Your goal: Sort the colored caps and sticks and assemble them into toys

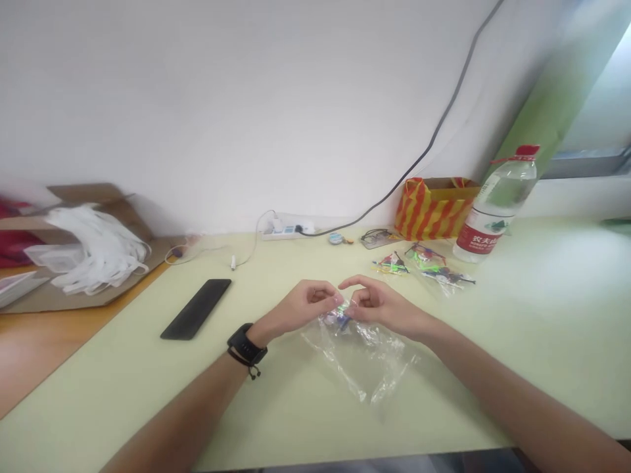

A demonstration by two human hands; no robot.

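Left hand (304,305) pinched on clear bag (367,335), over counter (276,414). Right hand (382,303) curled shut on same bag, index finger (353,280) raised. Blue-green contents (341,320) indistinct, partly hidden by fingertips (338,299).

Clear plastic bag (367,368), crinkled, between your left hand (308,305) and right hand (382,305), loose end toward you; small blue-and-green pieces (341,318) at far end.

An indoor tabletop workspace, home or office unclear: a pale green table (552,328) stands against a white wall (246,98); from the person's place, a power strip (283,232) sits at twelve o'clock, a water bottle (495,210) between one and two, a carton (86,192) of white straps (98,246) at ten.
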